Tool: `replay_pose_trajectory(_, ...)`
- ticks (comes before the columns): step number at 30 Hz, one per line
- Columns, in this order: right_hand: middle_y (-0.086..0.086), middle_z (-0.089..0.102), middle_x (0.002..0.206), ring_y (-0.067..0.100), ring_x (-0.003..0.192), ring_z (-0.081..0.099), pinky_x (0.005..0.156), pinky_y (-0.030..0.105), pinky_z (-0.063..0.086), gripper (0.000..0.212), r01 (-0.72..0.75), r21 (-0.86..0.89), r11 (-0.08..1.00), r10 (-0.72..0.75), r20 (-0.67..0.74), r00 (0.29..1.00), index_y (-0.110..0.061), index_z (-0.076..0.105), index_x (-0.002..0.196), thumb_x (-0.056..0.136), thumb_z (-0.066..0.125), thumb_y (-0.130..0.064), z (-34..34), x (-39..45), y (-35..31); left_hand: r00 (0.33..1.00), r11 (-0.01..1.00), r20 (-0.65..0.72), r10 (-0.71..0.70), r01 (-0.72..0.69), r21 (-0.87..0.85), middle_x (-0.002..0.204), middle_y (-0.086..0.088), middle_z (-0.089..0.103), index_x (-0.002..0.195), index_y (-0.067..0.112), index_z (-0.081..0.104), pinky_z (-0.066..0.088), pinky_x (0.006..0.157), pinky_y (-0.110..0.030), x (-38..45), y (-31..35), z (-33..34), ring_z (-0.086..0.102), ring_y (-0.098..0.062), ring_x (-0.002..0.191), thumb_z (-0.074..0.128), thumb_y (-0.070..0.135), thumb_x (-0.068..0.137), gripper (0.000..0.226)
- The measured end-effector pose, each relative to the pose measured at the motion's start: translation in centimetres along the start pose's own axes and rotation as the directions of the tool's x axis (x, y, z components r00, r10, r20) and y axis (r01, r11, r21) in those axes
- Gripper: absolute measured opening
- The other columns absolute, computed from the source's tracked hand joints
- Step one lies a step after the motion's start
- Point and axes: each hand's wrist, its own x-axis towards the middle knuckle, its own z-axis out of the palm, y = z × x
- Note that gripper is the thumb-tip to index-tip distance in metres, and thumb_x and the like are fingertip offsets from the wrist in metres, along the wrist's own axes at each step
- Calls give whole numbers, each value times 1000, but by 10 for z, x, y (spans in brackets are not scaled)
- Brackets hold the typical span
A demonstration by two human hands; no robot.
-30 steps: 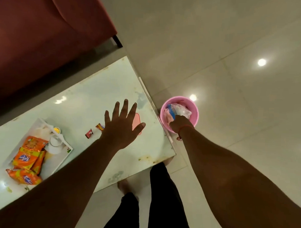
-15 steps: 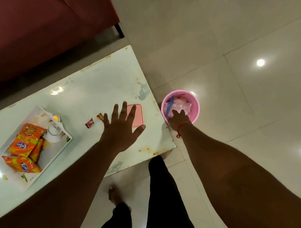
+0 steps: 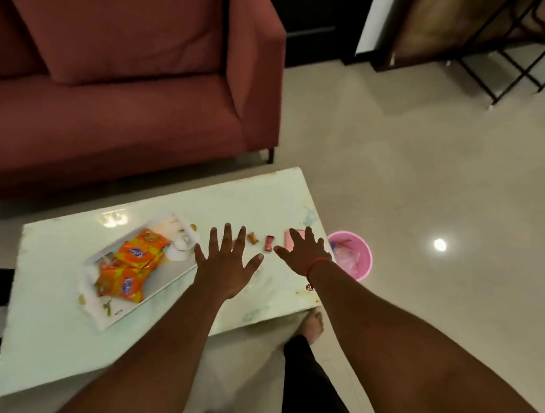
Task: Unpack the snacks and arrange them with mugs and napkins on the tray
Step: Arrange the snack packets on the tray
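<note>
A white tray lies on the pale table, left of centre. Several orange snack packets are piled in it, and a white mug stands at its far corner. My left hand hovers over the table just right of the tray, fingers spread, holding nothing. My right hand is also spread and empty, over the table's right end and partly covering a pink flat object. Two small wrapped sweets, one orange and one red, lie between my hands.
A pink bin with clear wrappers inside stands on the floor off the table's right end. A dark red sofa sits behind the table. A black metal rack is at the far right. My bare foot shows below the table's near edge.
My right hand has left the pink bin and come back over the table, empty. The view has tilted up and away, showing the sofa. My left hand stays spread over the table.
</note>
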Motion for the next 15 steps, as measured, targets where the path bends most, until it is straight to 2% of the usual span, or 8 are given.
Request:
replay_pose_trajectory(5,6,-6,165,42,149,1,116,62,12,85,164,-69,984,-167,-50,985,-35,9,154,84,32,-78,29,-94,-121,984,990,-116,-132,126,-57,165,-2,-13,155,35,-8,2,116,-64,-100,-120,-24,-10,-33,151,2,77,83,84)
replay_pose_trajectory(9,3,-9,165,45,149,-3,117,61,11,85,283,-131,950,-288,-22,957,-35,6,155,87,35,-76,60,-150,-210,958,968,-157,-240,225,-110,166,-2,-11,155,33,-7,1,116,-64,-164,-205,-41,-12,-32,151,7,76,87,82)
replay_pose_trajectory(11,5,-9,165,45,148,-4,118,60,8,85,351,-154,924,-355,3,935,-34,5,156,88,35,-75,78,-172,-251,937,950,-176,-303,283,-130,166,-2,-9,155,33,-6,1,116,-65,-191,-241,-43,-10,-33,151,-3,80,81,88)
replay_pose_trajectory(13,3,-9,165,44,149,-4,118,61,10,87,394,-183,901,-398,19,917,-35,6,156,86,36,-77,91,-187,-282,918,934,-190,-348,323,-151,166,-3,-6,155,33,-5,2,115,-65,-210,-267,-41,-7,-34,152,-23,85,63,107)
replay_pose_trajectory(15,1,-9,165,42,149,-3,116,63,12,87,421,-211,882,-422,42,906,-37,6,155,85,36,-78,103,-197,-306,911,923,-177,-373,344,-174,166,-4,-6,155,33,-4,3,115,-66,-224,-288,-38,-7,-35,151,-25,85,61,110)
